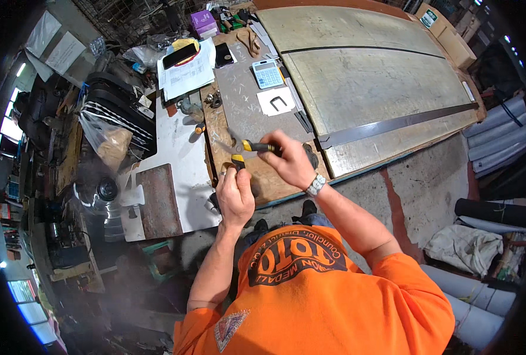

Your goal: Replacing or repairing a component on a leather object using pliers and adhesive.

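My left hand (237, 195) is closed round one yellow-and-black handle of a pair of tin snips (235, 144). The other handle is in my right hand (290, 160), which comes in from the right with a metal-banded watch on the wrist. The handles are spread wide, and the grey jaws point up and left over the wooden bench edge (217, 127). Just beyond my hands lies a white paper (266, 110) with a dark C-shaped piece (276, 104) on it. A light blue calculator (267, 74) sits behind the paper.
A long steel straightedge (399, 123) lies along the near side of the large metal-topped table (363, 77). To the left are a rusty plate (159, 201), a large clear bottle (104, 204), papers (187, 78) and a phone (180, 56). Grey rolls (499, 133) lie at the far right.
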### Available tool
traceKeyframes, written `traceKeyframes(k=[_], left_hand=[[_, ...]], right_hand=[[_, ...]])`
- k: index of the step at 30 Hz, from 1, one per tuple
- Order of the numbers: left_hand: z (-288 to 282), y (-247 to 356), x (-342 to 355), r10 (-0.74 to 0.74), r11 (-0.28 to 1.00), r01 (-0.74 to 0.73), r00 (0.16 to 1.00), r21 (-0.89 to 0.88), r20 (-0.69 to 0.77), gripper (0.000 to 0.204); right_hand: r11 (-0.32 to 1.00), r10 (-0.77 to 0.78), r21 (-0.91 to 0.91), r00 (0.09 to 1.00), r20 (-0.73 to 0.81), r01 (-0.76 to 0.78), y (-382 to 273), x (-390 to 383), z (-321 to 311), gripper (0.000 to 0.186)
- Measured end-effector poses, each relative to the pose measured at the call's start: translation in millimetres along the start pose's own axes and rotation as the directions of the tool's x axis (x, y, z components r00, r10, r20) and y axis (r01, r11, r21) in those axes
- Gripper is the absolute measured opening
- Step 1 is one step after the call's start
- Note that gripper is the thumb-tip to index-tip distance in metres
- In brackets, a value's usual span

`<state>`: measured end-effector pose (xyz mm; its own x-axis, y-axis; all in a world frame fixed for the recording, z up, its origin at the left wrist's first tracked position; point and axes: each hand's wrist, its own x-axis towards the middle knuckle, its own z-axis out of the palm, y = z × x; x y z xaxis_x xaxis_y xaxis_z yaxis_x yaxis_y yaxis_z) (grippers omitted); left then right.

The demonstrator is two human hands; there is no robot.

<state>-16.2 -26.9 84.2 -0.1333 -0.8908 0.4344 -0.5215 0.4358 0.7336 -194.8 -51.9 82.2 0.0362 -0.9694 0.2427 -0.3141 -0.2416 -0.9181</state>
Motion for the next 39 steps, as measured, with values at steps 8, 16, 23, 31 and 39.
traceKeyframes(k=[8,16,23,31,39], left_hand=[[-4.4,1.3,4.4,0.019,0.999,-0.018,0.999,-0.031,0.026,0.032],[-1.5,-4.0,3.5,0.021,0.999,-0.019,0.999,-0.042,0.048,0.031],[6.1,-8.1,-1.0,-0.075,0.992,0.074,0.997,-0.105,-0.003,0.035],[6.3,-4.7,-2.9,-0.106,0.989,0.108,0.994,-0.099,0.024,0.034],[12.3,-8.9,-4.5,-0.004,1.000,0.003,0.999,-0.026,-0.037,0.031]], right_hand=[[0.997,-0.041,0.071,0.999,0.007,0.041,0.8,-0.9,-2.8,0.019],[0.996,0.045,-0.078,0.999,0.010,-0.044,-0.4,-8.5,4.0,0.020],[0.974,-0.029,-0.224,1.000,-0.011,0.026,1.0,-9.7,13.1,0.020],[0.999,0.030,0.015,0.988,0.154,-0.033,6.9,-17.8,18.3,0.023],[0.990,0.033,-0.138,0.996,0.078,-0.022,8.0,-23.6,21.9,0.027]])
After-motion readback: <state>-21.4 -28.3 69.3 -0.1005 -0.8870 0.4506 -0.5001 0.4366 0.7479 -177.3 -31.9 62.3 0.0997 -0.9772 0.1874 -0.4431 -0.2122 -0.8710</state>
